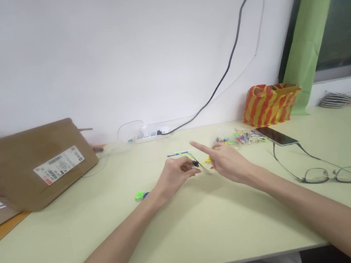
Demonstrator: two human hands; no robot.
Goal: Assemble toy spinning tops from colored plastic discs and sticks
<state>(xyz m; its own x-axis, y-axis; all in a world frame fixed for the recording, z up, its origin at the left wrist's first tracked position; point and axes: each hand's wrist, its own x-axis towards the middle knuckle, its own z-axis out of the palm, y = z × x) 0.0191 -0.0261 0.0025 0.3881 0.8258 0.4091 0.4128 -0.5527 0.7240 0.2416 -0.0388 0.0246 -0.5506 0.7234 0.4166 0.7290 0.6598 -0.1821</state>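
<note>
My left hand (179, 171) is closed in a pinch around a small black piece (195, 163) above the middle of the table. Beside that piece runs a thin dark strip (202, 167), slanting down toward the right; I cannot tell whether it is joined to the black piece. To the right is my right hand (227, 159), index finger stretched out to the left and the other fingers curled in. A yellow piece (206, 160) and a bit of red (211, 168) show at its curled fingers, which hide whatever they grip. Behind my left hand lies a blue rod (177, 154).
Green and blue round pieces (139, 195) lie left of my left forearm. Bags of small coloured parts (250, 136), a phone (277, 135), eyeglasses (316, 175) and a striped bag (268, 104) are at right. A cardboard parcel (34, 159) leans at left; a power strip (152, 137) sits by the wall.
</note>
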